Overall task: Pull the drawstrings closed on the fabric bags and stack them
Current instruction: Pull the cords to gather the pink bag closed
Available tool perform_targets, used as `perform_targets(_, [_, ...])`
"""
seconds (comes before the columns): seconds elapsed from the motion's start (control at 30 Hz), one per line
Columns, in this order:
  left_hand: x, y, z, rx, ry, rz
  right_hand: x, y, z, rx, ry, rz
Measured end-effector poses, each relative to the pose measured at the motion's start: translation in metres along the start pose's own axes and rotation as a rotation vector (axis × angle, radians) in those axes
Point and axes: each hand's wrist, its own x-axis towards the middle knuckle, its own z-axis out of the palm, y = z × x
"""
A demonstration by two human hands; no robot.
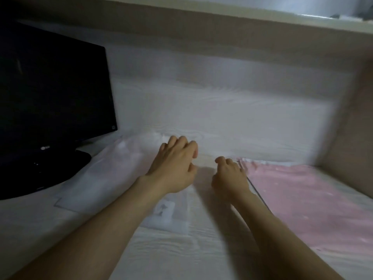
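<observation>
A white, half-see-through fabric bag [113,174] lies on the pale wooden desk [201,122] at the left. A pink fabric bag [306,199] lies flat at the right. My left hand [173,164] is over the right part of the white bag, near its far end, with fingers loosely bent and nothing seen in them. My right hand [230,174] is at the pink bag's far left corner, and its curled fingers seem to grip the gathered edge there. The picture is blurred, and no drawstring can be made out.
A black monitor [52,102] on a dark stand [60,168] fills the left side, close to the white bag. A brown side panel [351,122] walls in the right. A shelf edge [222,23] runs overhead at the back.
</observation>
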Motion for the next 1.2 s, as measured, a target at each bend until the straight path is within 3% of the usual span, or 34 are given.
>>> perform_targets(0.17, [0.024,0.028,0.037,-0.064,-0.179,0.088,-0.004,0.055,0.013,-0.012,-0.12,0.323])
perform_targets(0.27, [0.032,0.032,0.056,-0.108,-0.228,0.072,0.001,0.062,0.015,-0.002,-0.12,0.377])
perform_targets(0.5, [0.021,0.026,0.085,-0.062,-0.171,0.13,0.001,0.063,0.002,0.014,0.109,0.247])
perform_targets(0.73, [0.016,0.025,0.082,-0.242,-0.015,0.096,0.004,0.061,0.005,-0.024,0.267,0.187])
perform_targets(0.97, [0.016,0.019,0.084,-0.426,0.211,-0.04,-0.017,0.041,-0.021,0.461,0.682,0.137])
perform_targets(1.07, [0.017,0.019,0.077,-0.562,0.271,-0.169,-0.024,0.033,-0.031,0.657,0.915,-0.004])
perform_targets(1.13, [0.017,0.014,0.074,-0.659,0.241,-0.17,-0.026,0.032,-0.033,0.689,0.978,-0.086])
perform_targets(1.2, [0.018,0.009,0.075,-0.565,0.239,-0.113,-0.029,0.032,-0.036,0.732,0.99,-0.108])
